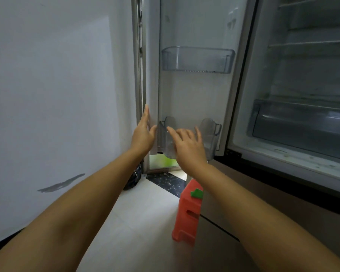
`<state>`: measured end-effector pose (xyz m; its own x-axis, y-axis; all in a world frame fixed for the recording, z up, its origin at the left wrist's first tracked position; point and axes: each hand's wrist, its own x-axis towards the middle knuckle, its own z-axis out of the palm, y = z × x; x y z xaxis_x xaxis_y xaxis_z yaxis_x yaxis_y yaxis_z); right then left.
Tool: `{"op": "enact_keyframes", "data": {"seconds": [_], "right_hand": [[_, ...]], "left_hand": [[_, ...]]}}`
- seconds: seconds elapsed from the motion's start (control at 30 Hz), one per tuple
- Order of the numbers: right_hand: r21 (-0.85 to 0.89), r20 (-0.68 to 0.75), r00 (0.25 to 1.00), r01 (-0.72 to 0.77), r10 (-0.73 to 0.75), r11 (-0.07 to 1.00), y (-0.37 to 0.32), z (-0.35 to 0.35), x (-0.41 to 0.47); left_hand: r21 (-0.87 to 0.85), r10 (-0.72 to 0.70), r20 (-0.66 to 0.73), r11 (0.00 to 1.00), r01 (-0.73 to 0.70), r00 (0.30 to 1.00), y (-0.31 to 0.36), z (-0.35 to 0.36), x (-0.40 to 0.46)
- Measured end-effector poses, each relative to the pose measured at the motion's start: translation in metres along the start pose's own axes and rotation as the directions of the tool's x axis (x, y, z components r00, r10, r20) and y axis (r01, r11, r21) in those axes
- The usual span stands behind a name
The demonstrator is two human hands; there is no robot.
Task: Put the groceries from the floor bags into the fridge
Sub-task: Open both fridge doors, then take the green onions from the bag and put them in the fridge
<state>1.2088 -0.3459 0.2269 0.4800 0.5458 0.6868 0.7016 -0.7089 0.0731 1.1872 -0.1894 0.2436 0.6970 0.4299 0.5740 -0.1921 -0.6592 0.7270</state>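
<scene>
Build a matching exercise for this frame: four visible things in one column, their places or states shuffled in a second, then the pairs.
1. left hand
2. right hand
3. clear plastic upper door bin
4. orange plastic stool

A. standing on the floor
B. empty, mounted high on the open door
C. flat against the door's outer edge
D. open, in front of the lower door bin

Pairs: 1-C, 2-D, 3-B, 4-A

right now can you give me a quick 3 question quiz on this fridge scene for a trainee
1. True or false: the upper door bin holds groceries.
2. Which hand touches the fridge door's outer edge? A) left hand B) right hand
3. What colour is the stool on the floor?

Key: 1 false, it looks empty. 2 A. 3 orange-red, with a green piece on top.
</scene>
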Motion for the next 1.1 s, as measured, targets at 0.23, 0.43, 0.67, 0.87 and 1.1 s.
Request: {"op": "enact_keyframes", "data": {"seconds": [0.23,0.43,0.67,0.87,1.1], "right_hand": [[0.012,0.293,0.956,0.017,-0.019,1.000,-0.013,-0.012,-0.039],[0.227,0.626,0.776,-0.089,-0.076,0.970,-0.066,0.038,-0.205],[0.394,0.741,0.567,0.067,-0.359,0.917,-0.203,0.046,-0.264],[0.493,0.714,0.455,0.212,-0.532,0.844,-0.363,0.047,-0.275],[0.606,0.675,0.334,0.258,-0.658,0.753,-0.566,0.041,-0.298]], "left_hand": [[0.145,-0.213,0.154,0.971,0.192,0.965,-0.007,-0.034,-0.114],[0.486,-0.501,0.158,0.790,0.374,0.851,-0.072,-0.109,-0.286],[0.651,-0.746,-0.055,0.477,0.590,0.664,-0.108,-0.222,-0.449],[0.608,-0.767,-0.240,0.359,0.708,0.595,-0.117,-0.326,-0.521],[0.557,-0.829,-0.390,0.134,0.820,0.401,-0.134,-0.506,-0.621]]}}
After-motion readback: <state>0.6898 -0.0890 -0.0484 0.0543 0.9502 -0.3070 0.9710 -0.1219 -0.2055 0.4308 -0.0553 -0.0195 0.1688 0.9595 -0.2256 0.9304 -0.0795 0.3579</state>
